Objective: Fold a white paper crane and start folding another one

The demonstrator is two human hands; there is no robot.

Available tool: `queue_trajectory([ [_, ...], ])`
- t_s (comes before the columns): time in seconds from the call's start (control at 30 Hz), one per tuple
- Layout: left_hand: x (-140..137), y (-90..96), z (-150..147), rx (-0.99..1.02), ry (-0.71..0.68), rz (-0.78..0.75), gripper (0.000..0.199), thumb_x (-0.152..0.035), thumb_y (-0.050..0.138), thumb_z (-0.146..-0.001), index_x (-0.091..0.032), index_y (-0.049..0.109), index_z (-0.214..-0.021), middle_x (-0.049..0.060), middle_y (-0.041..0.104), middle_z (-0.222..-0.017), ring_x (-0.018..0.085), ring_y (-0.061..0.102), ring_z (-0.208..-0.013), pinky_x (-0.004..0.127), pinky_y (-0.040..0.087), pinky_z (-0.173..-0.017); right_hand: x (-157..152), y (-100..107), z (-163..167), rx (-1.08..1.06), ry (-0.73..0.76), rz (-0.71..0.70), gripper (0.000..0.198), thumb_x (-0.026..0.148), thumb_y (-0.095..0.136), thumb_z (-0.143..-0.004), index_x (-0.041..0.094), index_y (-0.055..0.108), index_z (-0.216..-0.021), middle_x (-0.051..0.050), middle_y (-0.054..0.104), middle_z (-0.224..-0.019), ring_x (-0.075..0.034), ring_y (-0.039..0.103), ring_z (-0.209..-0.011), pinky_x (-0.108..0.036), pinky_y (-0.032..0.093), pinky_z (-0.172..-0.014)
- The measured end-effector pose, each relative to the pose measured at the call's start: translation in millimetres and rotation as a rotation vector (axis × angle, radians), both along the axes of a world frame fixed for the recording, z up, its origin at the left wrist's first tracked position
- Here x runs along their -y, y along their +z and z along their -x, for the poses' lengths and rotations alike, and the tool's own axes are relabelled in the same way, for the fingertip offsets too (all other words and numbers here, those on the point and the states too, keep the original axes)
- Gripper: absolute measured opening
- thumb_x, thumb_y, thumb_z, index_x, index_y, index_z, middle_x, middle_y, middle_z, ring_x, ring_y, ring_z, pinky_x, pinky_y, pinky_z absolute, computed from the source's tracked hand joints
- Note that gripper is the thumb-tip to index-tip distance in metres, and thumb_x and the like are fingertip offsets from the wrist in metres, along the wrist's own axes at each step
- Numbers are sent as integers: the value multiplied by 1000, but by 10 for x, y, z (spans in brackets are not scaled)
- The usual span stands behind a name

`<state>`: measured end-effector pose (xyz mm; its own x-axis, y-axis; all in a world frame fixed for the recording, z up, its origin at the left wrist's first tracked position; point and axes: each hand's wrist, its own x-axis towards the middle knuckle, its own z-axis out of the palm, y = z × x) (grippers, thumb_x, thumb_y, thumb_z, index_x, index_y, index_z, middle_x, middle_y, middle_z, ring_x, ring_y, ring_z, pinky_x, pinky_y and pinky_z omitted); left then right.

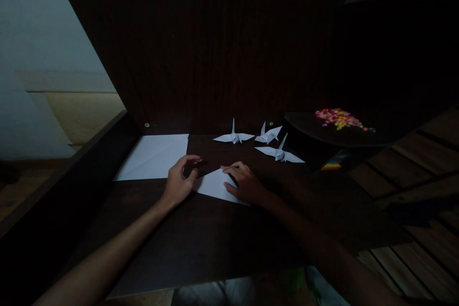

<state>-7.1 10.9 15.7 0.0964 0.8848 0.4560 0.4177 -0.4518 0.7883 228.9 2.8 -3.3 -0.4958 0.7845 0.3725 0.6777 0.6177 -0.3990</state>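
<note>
A folded piece of white paper (214, 185), roughly triangular, lies on the dark wooden surface between my hands. My left hand (181, 178) is at its left corner, fingers curved and apart, thumb close to the paper's edge. Over the paper's right part rests my right hand (244, 182), fingers spread and touching it; that corner is partly covered. Behind the hands stand three white paper cranes, one at the left (234, 137), one behind at the right (268, 135) and one nearer (280, 154).
White paper sheets (154, 157) lie flat at the left, beside a raised side board (64, 167). A tall dark panel (229, 48) closes off the back. On a small shelf (304, 126) at the right is a pile of colourful small pieces (339, 118).
</note>
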Motion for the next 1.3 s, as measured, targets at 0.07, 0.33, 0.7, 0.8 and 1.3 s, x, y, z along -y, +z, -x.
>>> queue_trajectory([
  [0.07, 24, 29, 26, -220, -126, -83, 23, -20, 51, -86, -18, 64, -105, 8, 68, -105, 23, 62, -102, 44, 50, -94, -3, 6, -5, 12, -12, -2, 36, 20, 64, -80, 18, 60, -116, -10, 66, -119, -26, 53, -108, -46, 46, -91],
  [0.33, 259, -103, -142, -751, -507, -238, 39, -27, 42, -98, -18, 51, -134, 11, 51, -142, 23, 45, -133, 43, 38, -112, -95, 27, -115, 80, -50, 20, 42, 3, 48, -82, 20, 63, -118, -7, 65, -109, -20, 54, -96, -35, 45, -89],
  [0.7, 321, -85, -162, -964, -413, -186, 69, -58, 36, -95, -10, 35, -145, 17, 39, -149, 32, 30, -141, 49, 28, -114, -138, 72, -301, 62, 123, 36, 36, 14, 56, -85, 21, 66, -118, -7, 67, -115, -21, 53, -92, -37, 48, -81],
  [0.8, 316, -113, -147, -968, -382, -152, 80, -68, 37, -90, -13, 32, -148, 17, 37, -150, 35, 28, -141, 52, 25, -114, -131, 75, -320, 60, 174, 9, 33, 18, 59, -84, 19, 67, -116, -6, 67, -122, -23, 51, -93, -41, 49, -80],
  [1.3, 200, -154, -95, -930, -398, -129, 57, -55, 36, -97, -28, 34, -147, 8, 33, -154, 34, 21, -144, 59, 20, -114, -78, 12, -119, -56, 78, -48, 20, 30, 62, -88, 19, 66, -104, -8, 68, -98, -22, 53, -89, -40, 46, -82],
])
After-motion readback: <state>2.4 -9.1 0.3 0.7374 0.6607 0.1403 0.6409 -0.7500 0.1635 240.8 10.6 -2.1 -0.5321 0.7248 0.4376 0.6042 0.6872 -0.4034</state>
